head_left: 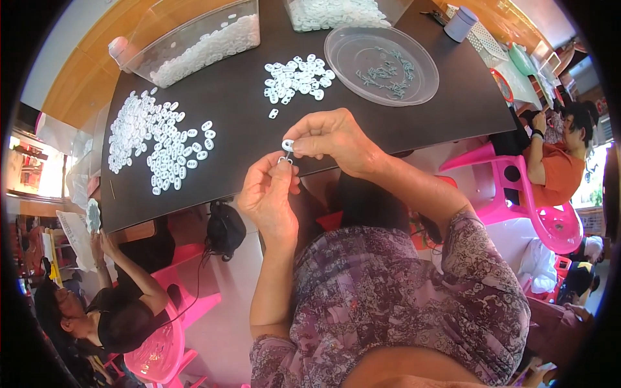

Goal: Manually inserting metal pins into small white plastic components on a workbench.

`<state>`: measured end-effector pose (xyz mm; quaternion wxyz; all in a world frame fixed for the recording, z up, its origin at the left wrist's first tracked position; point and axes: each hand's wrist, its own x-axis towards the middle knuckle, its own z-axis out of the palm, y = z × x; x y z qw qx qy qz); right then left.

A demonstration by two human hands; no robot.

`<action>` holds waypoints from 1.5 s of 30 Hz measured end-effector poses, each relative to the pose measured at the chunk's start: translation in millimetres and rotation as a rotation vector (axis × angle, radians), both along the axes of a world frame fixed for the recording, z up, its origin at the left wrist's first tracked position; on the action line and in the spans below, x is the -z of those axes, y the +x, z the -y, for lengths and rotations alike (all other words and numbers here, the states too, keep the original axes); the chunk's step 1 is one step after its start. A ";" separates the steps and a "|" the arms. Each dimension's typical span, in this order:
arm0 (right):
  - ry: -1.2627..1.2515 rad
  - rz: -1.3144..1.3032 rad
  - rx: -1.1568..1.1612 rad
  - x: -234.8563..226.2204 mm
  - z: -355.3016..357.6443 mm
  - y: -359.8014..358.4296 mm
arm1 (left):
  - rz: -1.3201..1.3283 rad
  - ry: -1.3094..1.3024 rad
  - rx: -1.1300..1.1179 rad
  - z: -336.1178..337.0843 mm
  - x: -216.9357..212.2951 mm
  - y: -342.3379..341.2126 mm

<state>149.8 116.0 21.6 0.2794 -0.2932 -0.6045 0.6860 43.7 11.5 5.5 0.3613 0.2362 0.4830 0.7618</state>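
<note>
Over the table's near edge my two hands meet, fingertips nearly touching. Between the thumb and forefinger of my right hand is a small white oval plastic piece with a hole. My left hand, just below it, pinches a second white piece. A thin grey bit shows between the two pieces; how it joins them is too small to tell. Beyond my hands lies a small pile of similar white pieces with holes. To its right, a round clear plastic lid holds many small grey pins.
Many white ovals lie heaped at the left of the dark table. Two clear bins of white pieces stand at the back. A lidded cup sits back right. People sit at left and right on pink chairs.
</note>
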 end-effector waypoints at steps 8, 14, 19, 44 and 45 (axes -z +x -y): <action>0.035 -0.064 0.006 4.8 2.8 -3.3 | -0.057 -0.001 -0.018 1.0 2.3 -0.8; 0.083 -0.017 0.002 4.1 5.1 -3.2 | -0.076 0.012 -0.024 2.2 3.2 -0.3; 0.114 -0.020 -0.014 6.0 6.8 -3.7 | -0.075 0.021 -0.019 2.6 4.7 -1.0; 0.388 -0.006 -0.011 9.4 18.6 -4.8 | -0.118 0.088 0.031 2.7 15.0 0.5; 0.388 -0.006 -0.010 9.3 19.4 -4.5 | -0.108 0.086 0.015 2.5 14.1 0.8</action>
